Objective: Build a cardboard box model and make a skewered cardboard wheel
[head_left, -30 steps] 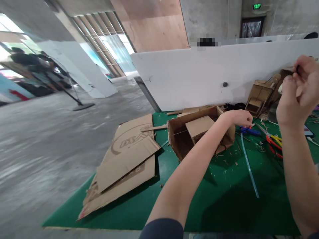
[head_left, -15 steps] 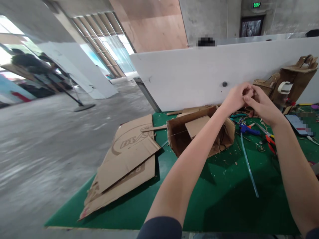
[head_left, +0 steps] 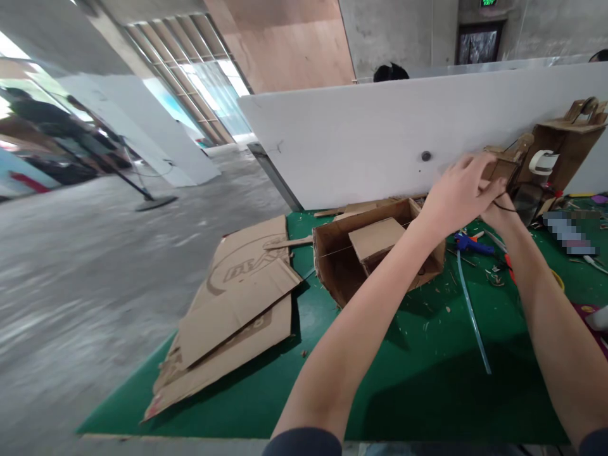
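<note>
My left hand (head_left: pixel 456 193) is raised above the far side of the green table, its fingers bent and its thumb towards my right hand. It pinches a thin dark cord (head_left: pixel 506 208), which runs across my right wrist. My right hand (head_left: pixel 496 201) is mostly behind the left thumb and fingers, so its fingertips are hidden. Under my left forearm lies an open cardboard box (head_left: pixel 335 269) with a smaller cardboard block (head_left: pixel 377 239) inside. A blue-handled tool (head_left: pixel 475 245) lies below the hands.
Flat cardboard sheets (head_left: pixel 237 310) lie at the left on the green table (head_left: pixel 332 392). A white panel (head_left: pixel 351 145) stands behind. At the right are a cardboard structure (head_left: pixel 565 152), a tape roll (head_left: pixel 543 162), a phone (head_left: pixel 567 233) and a clear tube (head_left: pixel 472 313).
My hands were clasped close together; the left fingers have now lifted and spread from the right hand, which has moved lower. The dark cord now shows at the right wrist. The view shifted slightly.
</note>
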Tool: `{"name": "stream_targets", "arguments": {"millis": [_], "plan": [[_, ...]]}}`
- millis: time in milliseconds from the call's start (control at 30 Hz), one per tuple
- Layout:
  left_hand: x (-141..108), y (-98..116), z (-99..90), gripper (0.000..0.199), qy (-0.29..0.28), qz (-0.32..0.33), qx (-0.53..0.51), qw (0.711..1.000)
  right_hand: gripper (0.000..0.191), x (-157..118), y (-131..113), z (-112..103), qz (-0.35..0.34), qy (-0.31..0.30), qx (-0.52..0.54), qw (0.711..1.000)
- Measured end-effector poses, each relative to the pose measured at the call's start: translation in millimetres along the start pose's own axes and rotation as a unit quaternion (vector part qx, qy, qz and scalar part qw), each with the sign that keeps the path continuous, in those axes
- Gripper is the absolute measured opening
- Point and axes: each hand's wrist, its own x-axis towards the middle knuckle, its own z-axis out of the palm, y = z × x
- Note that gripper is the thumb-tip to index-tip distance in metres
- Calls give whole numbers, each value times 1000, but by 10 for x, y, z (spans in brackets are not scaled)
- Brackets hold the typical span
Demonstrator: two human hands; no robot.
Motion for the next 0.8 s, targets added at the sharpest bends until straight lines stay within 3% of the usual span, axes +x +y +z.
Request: {"name": "stream_targets", "arguments": {"millis": [100, 200, 300, 433, 633, 700, 800], "plan": [[-335, -104, 117, 41, 19, -109, 138, 984, 25, 118, 79, -156, -15, 165, 1, 986], [-655, -180, 299, 46, -27, -164, 258, 952, 24, 175, 70, -285, -28, 240, -33, 970], [-843, -217, 436, 37, -51, -163, 312, 935, 22, 165, 7, -379, -58, 294, -135, 944], [-885, -247, 491, 32, -22, -156, 337, 928, 35, 125, -20, -515, -101, 384, -241, 886], [-825, -223, 418, 23, -61, -163, 305, 936, 46, 87, 17, -752, -294, 448, -330, 777], [-793, -197, 312, 25, -50, -168, 303, 937, 43, 54, -7, -771, -307, 471, -329, 759], [-728, -164, 53, 29, -19, -178, 312, 933, 36, 2, -28, -723, -280, 483, -330, 761]]}}
